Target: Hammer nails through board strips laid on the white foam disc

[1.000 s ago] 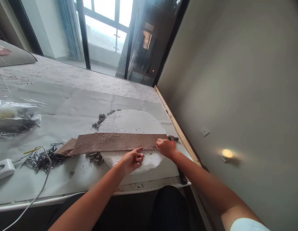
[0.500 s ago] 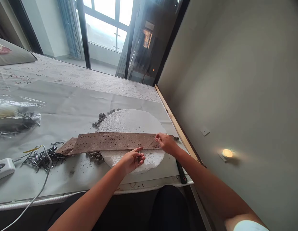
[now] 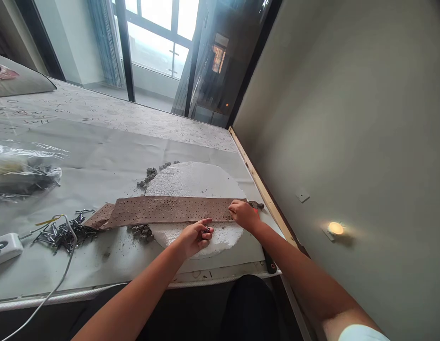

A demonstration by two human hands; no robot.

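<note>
A long brown strip [image 3: 177, 210] dotted with rows of small holes lies across a round white foam slab [image 3: 191, 177]. My right hand [image 3: 244, 214] is over the strip's right end, its fingertips pinched at the surface around a thin nail, mostly hidden by the fingers. Just in front of the strip's near edge, my left hand [image 3: 197, 238] is palm up, fingers curled around a few small dark nails [image 3: 206, 230]. Beyond my right hand lies a hammer, its head [image 3: 256, 204] near the strip's end and its black handle [image 3: 269, 261] partly under my forearm.
A heap of nails [image 3: 64, 234] lies at left beside a white power strip [image 3: 7, 249] with a cable. Grey rubble [image 3: 148, 176] sits around the foam. A clear plastic bag [image 3: 26, 173] is farther left. A wooden edge [image 3: 262, 184] runs along the wall at right.
My right hand has lowered slightly, and the nail that showed between its fingertips is now mostly covered. The fingers of my left hand have shifted around the nails.
</note>
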